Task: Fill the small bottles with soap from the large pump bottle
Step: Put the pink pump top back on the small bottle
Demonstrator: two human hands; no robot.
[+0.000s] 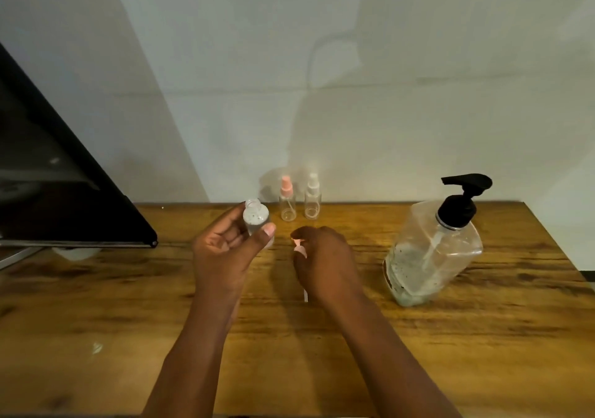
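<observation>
I note the left hand [225, 250] gripping a small clear bottle [255, 217] — upright, open neck up, speckled soap inside. The right hand [325, 260] pinches its pink sprayer cap [299, 246], dip tube toward me. The square-sided pump bottle [433, 250] stands right of both on the wood-grain table [483, 337].

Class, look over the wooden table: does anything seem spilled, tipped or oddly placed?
Nothing is spilled or tipped. The only oddity: the small bottle held by the left hand is uncapped, with its pink spray cap in the right hand.
</observation>
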